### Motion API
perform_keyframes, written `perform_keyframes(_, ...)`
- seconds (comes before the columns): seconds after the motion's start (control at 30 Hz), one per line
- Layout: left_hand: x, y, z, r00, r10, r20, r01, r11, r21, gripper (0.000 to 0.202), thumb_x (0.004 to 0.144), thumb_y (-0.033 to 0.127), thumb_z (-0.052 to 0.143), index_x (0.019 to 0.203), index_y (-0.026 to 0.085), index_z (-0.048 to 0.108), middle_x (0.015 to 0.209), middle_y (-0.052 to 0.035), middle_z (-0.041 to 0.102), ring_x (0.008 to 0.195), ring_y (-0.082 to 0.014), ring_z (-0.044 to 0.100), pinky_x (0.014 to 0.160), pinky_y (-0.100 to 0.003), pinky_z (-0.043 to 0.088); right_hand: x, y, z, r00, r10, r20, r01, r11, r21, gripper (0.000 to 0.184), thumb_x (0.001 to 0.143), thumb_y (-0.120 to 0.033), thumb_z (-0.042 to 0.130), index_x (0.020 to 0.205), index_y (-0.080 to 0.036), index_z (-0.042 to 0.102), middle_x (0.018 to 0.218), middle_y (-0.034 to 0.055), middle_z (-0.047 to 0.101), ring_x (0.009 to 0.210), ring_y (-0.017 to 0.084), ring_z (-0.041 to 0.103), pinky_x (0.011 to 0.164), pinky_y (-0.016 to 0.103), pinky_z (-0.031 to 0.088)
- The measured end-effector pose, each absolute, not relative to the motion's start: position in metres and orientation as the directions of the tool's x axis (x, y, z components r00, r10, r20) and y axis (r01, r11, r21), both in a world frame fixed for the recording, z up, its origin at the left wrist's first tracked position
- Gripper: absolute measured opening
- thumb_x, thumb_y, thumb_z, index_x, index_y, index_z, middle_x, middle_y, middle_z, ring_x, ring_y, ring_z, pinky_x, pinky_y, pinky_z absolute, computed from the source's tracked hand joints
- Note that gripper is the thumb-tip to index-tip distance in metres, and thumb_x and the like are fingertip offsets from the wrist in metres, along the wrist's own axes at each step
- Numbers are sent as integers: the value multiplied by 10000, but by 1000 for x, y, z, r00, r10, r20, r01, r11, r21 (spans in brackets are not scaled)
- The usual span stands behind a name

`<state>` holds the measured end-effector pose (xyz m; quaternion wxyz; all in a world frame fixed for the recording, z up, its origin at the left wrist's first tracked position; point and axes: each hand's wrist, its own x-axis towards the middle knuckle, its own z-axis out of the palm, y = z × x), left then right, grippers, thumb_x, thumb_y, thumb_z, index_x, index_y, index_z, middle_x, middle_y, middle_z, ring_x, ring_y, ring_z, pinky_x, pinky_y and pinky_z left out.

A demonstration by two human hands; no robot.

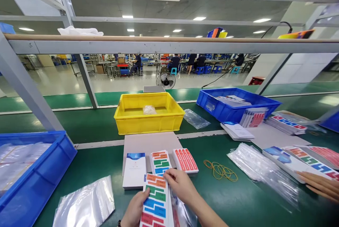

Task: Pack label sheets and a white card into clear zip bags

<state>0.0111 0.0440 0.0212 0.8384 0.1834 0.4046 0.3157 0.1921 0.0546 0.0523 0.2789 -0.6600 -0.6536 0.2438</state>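
Multicolour-striped paper card clamped by L hand & R hand fingers; may buckle or snag on clear plastic bag if skewed.

The card carries orange, green, blue and red bands (the bin behind is yellow).

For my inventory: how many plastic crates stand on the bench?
3: yellow crate centre, left blue crate near the person, right blue crate farther back; a fourth may be cut off at right edge.

Long white card, orange, green, blue, red bands, lengthwise, front centre
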Motion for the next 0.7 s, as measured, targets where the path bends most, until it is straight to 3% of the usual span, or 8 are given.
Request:
perform_keyframes(0.17, 10, 43, 22, 413, 686, -599, -376, 728, 573, 278, 748, 338, 645, 783, 61, 649, 693, -134, 739, 699, -270, 703, 735, -366, 530, 242, 69, 61, 267, 960, 88, 889, -210, -406, 301, 888, -248, 360, 849, -142, 639, 948, 136, 630, 941, 245, 561, 835, 328, 383)
perform_keyframes(0.33, 9, 43, 19, 396, 698, -597, -334, 715, 615, 292, 705, 376, 684, 708, 88, 634, 695, -123, 740, 729, -268, 703, 714, -337, 533, 276, 87, 61, 399, 917, 12, 900, -389, -195, 286, 820, -348, 513, 782, -106, 661, 884, 185, 633, 884, 305, 591, 712, 362, 424)
perform_keyframes(0.5, 8, 44, 10, 372, 719, -587, -312, 693, 651, 330, 673, 417, 702, 711, 97, 629, 718, -121, 743, 764, -277, 701, 699, -340, 543, 276, 92, 60, 412, 911, -21, 901, -411, -141, 296, 803, -380, 532, 814, -110, 655, 900, 171, 656, 890, 298, 608, 676, 345, 429)
perform_keyframes(0.7, 10, 43, 16, 352, 715, -604, -303, 697, 649, 302, 698, 391, 687, 729, 100, 612, 722, -126, 744, 754, -285, 703, 698, -363, 556, 278, 94, 58, 459, 887, -53, 871, -461, -169, 288, 793, -382, 535, 871, -115, 607, 882, 157, 678, 834, 282, 640, 614, 312, 419)
